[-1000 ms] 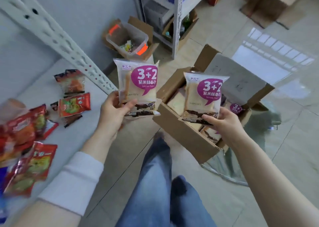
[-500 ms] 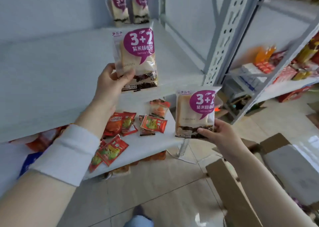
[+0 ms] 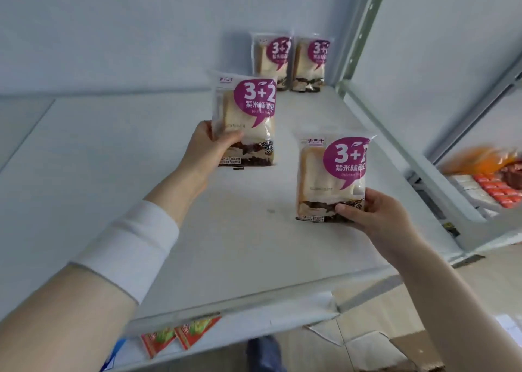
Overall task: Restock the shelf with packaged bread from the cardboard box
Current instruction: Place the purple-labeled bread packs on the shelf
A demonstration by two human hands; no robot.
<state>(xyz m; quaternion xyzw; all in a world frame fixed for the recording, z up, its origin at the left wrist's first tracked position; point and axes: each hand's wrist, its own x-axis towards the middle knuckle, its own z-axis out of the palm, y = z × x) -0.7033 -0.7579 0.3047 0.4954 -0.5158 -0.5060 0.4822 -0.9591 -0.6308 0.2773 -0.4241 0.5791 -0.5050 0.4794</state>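
Purple-labelled bread packs [image 3: 245, 122] upright, long axis vertical

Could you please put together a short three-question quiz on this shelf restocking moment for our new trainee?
1. True or false: each hand holds one clear-wrapped bread pack with a purple 3+2 label.
2. How many bread packs already stand at the back of the white shelf board?
3. Which held pack is farther back over the shelf: A) the left hand's, B) the right hand's?

Key:
1. True: the left hand grips one pack, the right hand another.
2. Two, side by side against the wall.
3. A.
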